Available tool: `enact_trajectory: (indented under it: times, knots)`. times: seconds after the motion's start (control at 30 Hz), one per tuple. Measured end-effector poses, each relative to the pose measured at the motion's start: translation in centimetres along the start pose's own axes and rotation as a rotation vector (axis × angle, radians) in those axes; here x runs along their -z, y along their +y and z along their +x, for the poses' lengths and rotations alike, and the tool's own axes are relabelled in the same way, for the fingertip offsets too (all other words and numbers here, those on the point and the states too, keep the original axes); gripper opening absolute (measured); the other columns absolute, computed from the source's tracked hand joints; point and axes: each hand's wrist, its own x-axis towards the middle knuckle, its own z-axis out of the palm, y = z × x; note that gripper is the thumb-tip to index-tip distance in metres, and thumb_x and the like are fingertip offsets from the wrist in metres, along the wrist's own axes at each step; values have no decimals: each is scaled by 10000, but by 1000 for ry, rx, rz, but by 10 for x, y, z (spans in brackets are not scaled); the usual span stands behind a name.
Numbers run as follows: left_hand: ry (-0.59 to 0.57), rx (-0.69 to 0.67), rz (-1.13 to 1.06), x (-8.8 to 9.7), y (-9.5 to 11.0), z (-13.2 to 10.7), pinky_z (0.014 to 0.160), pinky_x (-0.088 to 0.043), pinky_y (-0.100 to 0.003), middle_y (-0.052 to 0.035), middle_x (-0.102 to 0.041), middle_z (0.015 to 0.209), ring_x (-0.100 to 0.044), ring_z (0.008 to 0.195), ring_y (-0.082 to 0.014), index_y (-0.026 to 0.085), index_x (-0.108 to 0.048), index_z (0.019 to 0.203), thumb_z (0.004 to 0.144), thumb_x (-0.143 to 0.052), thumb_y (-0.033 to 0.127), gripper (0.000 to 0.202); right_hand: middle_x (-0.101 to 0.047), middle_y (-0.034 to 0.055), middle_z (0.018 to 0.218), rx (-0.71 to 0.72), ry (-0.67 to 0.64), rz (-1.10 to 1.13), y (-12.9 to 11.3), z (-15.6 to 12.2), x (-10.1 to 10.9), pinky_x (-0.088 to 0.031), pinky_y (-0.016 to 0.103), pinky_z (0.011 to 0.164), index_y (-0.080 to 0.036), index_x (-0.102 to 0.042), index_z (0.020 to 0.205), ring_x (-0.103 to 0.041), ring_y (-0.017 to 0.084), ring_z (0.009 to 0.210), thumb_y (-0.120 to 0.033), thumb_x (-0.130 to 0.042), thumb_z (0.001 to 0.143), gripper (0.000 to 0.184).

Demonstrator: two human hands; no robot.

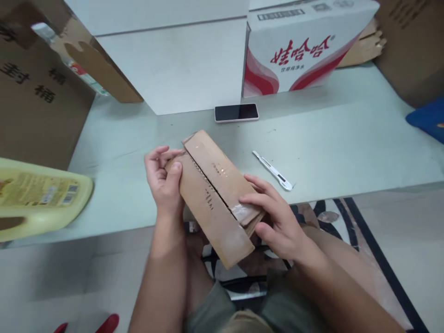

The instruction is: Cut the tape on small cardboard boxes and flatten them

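Between my two hands is a small brown cardboard box (215, 203), tilted, with a slit running along its upper face and glossy tape at its ends. My left hand (166, 178) grips the far left end, thumb on top and fingers behind the edge. At the near right end, my right hand (274, 212) has its fingers on the upper face and its thumb by the flaps, closed around that end. A white utility knife (272, 171) lies on the table to the right of the box, touched by neither hand. What is inside the box is hidden.
On the pale green table (347, 138) a phone (236, 113) lies before a large white box (183, 69). A red-and-white carton (298, 55) stands behind. At left are a yellow jug (41, 199) and a clear bottle (74, 64); something blue (428, 119) is at the right edge.
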Motion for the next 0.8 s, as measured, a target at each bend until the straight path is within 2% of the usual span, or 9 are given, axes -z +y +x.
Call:
enact_trajectory:
  times: [0.1,0.13,0.27,0.33,0.5,0.57,0.63,0.73,0.8]
  knots:
    - [-66,-20,32,-1,-5,0,1115,-501,-428,2,-743,1201,-662,1241,-246,333,-692,1095,827,-805,409,301,-533,113,1509,38,30,78,10,-1,-1,-514,467,1144,-313,-672,1229,-539,277,1441,-439,-591,1015,260]
    - [-83,-15,49,0,-6,1,1167,-469,-450,12,-736,1254,-634,1303,-255,332,-706,1091,846,-776,400,264,-524,110,1513,54,33,102,14,-1,-2,-503,476,1155,-317,-663,1226,-530,282,1448,-456,-615,1001,269]
    - [-127,10,59,7,-9,3,1245,-397,-498,34,-727,1320,-511,1476,-282,330,-725,1099,852,-728,395,255,-447,129,1591,99,-2,132,22,-4,-6,-450,561,1193,-335,-563,1316,-462,350,1500,-638,-768,836,603]
    - [-146,19,29,9,-9,4,1231,-411,-486,41,-738,1299,-503,1489,-279,343,-723,1116,827,-752,413,298,-425,126,1617,100,-27,121,23,-6,-7,-444,568,1198,-348,-537,1331,-438,354,1521,-632,-791,816,641]
    - [-177,-1,-43,17,-1,5,1153,-469,-488,23,-767,1267,-616,1358,-324,330,-747,1149,678,-845,485,505,-480,105,1577,67,-40,202,17,-8,-5,-424,546,1208,-319,-588,1183,-480,323,1490,-525,-756,887,397]
    - [-229,11,-26,22,4,6,1171,-449,-515,17,-771,1263,-610,1354,-352,313,-762,1138,641,-844,559,560,-516,93,1555,24,-50,231,14,-8,-4,-421,536,1211,-303,-600,1118,-506,304,1470,-432,-730,923,268]
    - [-310,35,35,26,7,7,1210,-405,-541,19,-756,1298,-558,1412,-377,302,-784,1074,643,-818,626,540,-545,77,1547,-27,-53,279,14,-7,-5,-438,536,1198,-304,-602,1108,-514,296,1469,-408,-693,952,208]
    - [-366,58,92,29,7,8,1245,-363,-570,1,-719,1381,-499,1471,-400,273,-807,920,680,-780,616,419,-593,50,1511,-91,51,335,14,-4,-7,-486,544,1161,-353,-559,1222,-575,285,1411,-460,-693,952,319]
    - [-333,79,79,26,6,6,1270,-339,-571,-27,-736,1346,-510,1464,-391,257,-818,890,696,-761,488,307,-606,42,1477,-122,242,265,14,-2,-8,-477,557,1176,-382,-518,1284,-595,281,1388,-474,-677,960,372]
